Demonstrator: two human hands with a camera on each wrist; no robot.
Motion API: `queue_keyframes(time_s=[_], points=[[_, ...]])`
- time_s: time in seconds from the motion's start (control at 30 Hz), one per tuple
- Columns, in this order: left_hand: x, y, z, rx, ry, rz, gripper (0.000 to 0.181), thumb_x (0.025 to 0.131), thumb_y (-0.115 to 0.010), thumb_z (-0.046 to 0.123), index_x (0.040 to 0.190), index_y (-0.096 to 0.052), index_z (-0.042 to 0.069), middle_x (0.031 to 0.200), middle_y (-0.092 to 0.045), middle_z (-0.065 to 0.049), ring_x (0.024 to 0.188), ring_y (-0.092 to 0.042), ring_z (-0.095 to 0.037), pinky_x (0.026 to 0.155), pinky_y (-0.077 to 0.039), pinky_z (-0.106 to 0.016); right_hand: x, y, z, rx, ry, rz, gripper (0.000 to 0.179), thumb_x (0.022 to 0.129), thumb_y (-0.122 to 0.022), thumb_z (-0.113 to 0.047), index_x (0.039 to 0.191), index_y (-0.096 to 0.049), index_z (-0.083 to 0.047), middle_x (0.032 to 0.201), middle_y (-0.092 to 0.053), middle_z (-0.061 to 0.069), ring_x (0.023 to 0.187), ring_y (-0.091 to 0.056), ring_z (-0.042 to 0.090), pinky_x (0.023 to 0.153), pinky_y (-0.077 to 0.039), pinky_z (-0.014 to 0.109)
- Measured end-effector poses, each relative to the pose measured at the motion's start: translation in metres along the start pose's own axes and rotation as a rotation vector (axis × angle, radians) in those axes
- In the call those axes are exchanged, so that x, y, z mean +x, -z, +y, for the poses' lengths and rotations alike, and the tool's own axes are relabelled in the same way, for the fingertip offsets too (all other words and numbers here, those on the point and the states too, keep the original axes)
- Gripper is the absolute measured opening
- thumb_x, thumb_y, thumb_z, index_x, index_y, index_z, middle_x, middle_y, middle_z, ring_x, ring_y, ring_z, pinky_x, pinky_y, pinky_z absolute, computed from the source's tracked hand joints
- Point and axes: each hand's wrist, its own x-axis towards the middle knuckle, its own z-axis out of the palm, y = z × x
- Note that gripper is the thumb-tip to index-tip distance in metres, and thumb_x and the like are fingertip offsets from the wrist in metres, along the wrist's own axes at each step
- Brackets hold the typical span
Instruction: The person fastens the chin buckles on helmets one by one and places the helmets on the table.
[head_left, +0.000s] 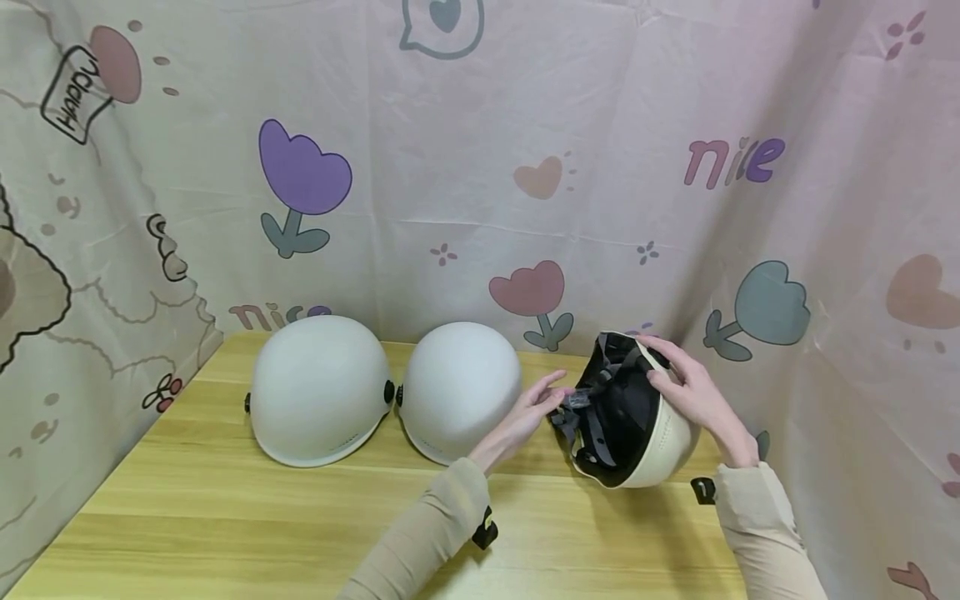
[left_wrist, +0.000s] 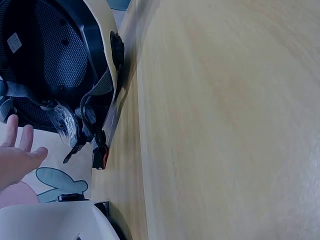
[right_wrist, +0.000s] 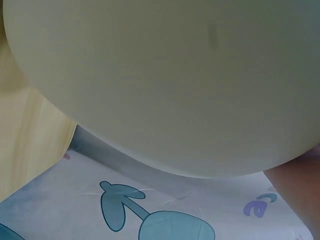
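A cream helmet is tipped on its side at the right of the table, its black padded inside facing left. My right hand grips it at the upper right, thumb near the rim and fingers over the shell. The left hand reaches toward the hollow, its fingers extended beside the grey straps. In the left wrist view, the dark chin strap and its buckle hang from the helmet, near the left hand. The helmet's smooth shell fills most of the right wrist view.
Two white helmets stand dome up to the left: one at the far left, the other in the middle, partly behind my left forearm. They rest on a wooden table, with a printed cloth hanging behind and at the sides.
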Motion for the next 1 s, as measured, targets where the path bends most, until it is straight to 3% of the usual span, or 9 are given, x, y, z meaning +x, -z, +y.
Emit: queue_keyframes(time_s=[0.1,0.17,0.27,0.37,0.53,0.7,0.9,1.0], points=[[-0.001,-0.001,-0.001,-0.021,0.009,-0.014,0.051,0.108,-0.044,0.024,0.157,-0.032,0.013,0.154,-0.047,-0.021,0.146,-0.039,-0.038,0.126,-0.019,-0.057,0.001,-0.002,0.0,-0.024,0.035,-0.003,0.05,0.093,-0.058,-0.002,0.142,-0.053,-0.002,0.141,-0.052,0.023,0.128,-0.037,-0.012,0.104,-0.028,0.011],[-0.002,-0.001,-0.001,-0.03,0.022,-0.021,0.052,0.108,-0.045,0.023,0.157,-0.031,0.012,0.154,-0.046,-0.021,0.146,-0.038,-0.039,0.126,-0.019,-0.057,0.002,-0.002,-0.001,-0.047,0.043,-0.01,0.052,0.091,-0.059,-0.002,0.142,-0.052,-0.001,0.141,-0.051,0.023,0.131,-0.039,0.004,0.106,-0.031,0.027],[-0.003,-0.001,-0.002,-0.024,0.036,-0.026,0.054,0.108,-0.046,0.021,0.157,-0.031,0.009,0.154,-0.046,-0.021,0.145,-0.039,-0.041,0.125,-0.022,-0.057,0.004,-0.001,-0.002,-0.067,0.032,-0.028,0.056,0.088,-0.061,-0.003,0.143,-0.052,-0.003,0.14,-0.047,0.023,0.127,-0.037,0.03,0.098,-0.031,0.047],[-0.004,0.0,-0.004,-0.003,0.051,-0.025,0.055,0.106,-0.05,0.019,0.157,-0.032,0.009,0.153,-0.047,-0.022,0.143,-0.042,-0.039,0.124,-0.028,-0.055,0.004,0.002,-0.004,-0.058,0.018,-0.036,0.053,0.086,-0.064,-0.003,0.138,-0.054,-0.002,0.136,-0.046,0.024,0.122,-0.035,0.04,0.093,-0.029,0.052],[-0.006,0.002,-0.008,0.023,0.082,-0.032,0.06,0.101,-0.059,0.015,0.156,-0.034,0.01,0.15,-0.048,-0.024,0.138,-0.049,-0.034,0.12,-0.037,-0.051,0.002,0.003,-0.002,-0.041,-0.022,-0.02,0.045,0.086,-0.065,-0.001,0.129,-0.056,0.0,0.133,-0.051,0.024,0.121,-0.037,0.037,0.095,-0.029,0.048],[-0.006,0.002,-0.01,0.014,0.09,-0.022,0.066,0.097,-0.065,0.011,0.156,-0.034,0.008,0.149,-0.05,-0.024,0.137,-0.048,-0.039,0.115,-0.042,-0.046,0.0,0.003,0.0,-0.01,-0.1,-0.002,0.045,0.088,-0.064,-0.003,0.132,-0.053,-0.003,0.136,-0.052,0.021,0.126,-0.036,0.036,0.099,-0.031,0.056],[-0.007,0.002,-0.012,-0.003,0.076,-0.009,0.074,0.091,-0.07,0.001,0.155,-0.034,0.005,0.146,-0.051,-0.028,0.133,-0.05,-0.042,0.116,-0.04,-0.048,-0.002,0.002,0.003,-0.035,-0.108,0.028,0.045,0.089,-0.067,-0.004,0.132,-0.054,-0.007,0.137,-0.053,0.017,0.12,-0.033,-0.002,0.095,-0.031,0.032],[-0.007,0.002,-0.013,-0.001,0.069,0.003,0.076,0.088,-0.071,-0.002,0.154,-0.035,0.004,0.146,-0.051,-0.028,0.132,-0.05,-0.042,0.12,-0.033,-0.053,-0.003,0.002,0.002,-0.036,-0.102,0.032,0.045,0.088,-0.067,-0.004,0.132,-0.054,-0.007,0.137,-0.052,0.018,0.116,-0.032,-0.007,0.092,-0.03,0.026]])
